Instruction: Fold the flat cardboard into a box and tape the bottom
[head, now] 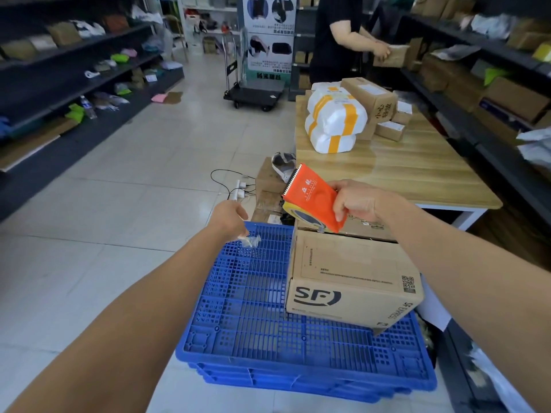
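The box (351,275) lies on the blue crate (253,323), already folded. No seam tape shows, so taping looks unfinished. The right hand (354,201) grips the tape dispenser (313,201) over its far edge. The left hand (229,219) pinches a crumpled tape scrap (250,241).

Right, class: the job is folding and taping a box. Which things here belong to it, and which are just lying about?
Job: SF cardboard box; orange tape dispenser, gripped by right hand; scrap of clear tape, pinched by left hand; blue crates under the box.
Lying about: white parcels on wooden table; platform trolley; power strip.
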The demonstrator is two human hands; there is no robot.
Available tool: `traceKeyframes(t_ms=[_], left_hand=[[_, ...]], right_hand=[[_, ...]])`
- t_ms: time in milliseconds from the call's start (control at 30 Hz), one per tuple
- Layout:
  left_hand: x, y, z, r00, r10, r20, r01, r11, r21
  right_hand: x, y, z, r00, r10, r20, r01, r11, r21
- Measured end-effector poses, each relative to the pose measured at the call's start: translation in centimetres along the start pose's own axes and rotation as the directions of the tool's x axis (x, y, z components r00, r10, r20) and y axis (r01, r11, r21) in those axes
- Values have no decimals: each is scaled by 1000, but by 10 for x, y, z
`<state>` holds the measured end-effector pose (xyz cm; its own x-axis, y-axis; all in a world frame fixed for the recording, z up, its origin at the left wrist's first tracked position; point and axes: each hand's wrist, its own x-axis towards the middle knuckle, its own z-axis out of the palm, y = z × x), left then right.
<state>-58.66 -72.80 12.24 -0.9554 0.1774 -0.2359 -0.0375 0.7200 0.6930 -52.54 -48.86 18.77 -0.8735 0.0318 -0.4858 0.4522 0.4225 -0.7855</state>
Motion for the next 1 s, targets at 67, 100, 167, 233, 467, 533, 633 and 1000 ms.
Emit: traceKeyframes(t_ms=[67, 100, 167, 233, 467, 533, 633, 1000], left_hand=[[2, -6, -2, 1000, -15, 12, 16, 999, -48], [2, -8, -3, 999, -24, 25, 26, 998, -63], [2, -12, -5, 998, -19, 61, 21, 1000, -18], [0, -14, -6, 998, -2, 65, -1, 999, 36], [1, -19, -15, 997, 39, 61, -38, 999, -24], [2, -20, -17, 995, 20, 94, -10, 994, -104], [5, -21, -17, 993, 12, 120, 3, 992, -124], [9, -13, -18, 989, 33, 146, -61, 980, 190]], right_hand=[[-1, -3, 3, 1000, 4, 2, -4, 1000, -11], [-1, -4, 5, 1000, 5, 4, -5, 1000, -19], [-1, -7, 9, 1000, 5, 7, -5, 1000, -26], [0, -10, 13, 1000, 6, 3, -6, 1000, -27], [3, -13, 21, 1000, 2, 5, -2, 1000, -28], [4, -14, 22, 1000, 4, 3, -4, 1000, -17], [5, -14, 24, 1000, 8, 14, -9, 1000, 17], [7, -13, 21, 1000, -17, 26, 15, 999, 51]])
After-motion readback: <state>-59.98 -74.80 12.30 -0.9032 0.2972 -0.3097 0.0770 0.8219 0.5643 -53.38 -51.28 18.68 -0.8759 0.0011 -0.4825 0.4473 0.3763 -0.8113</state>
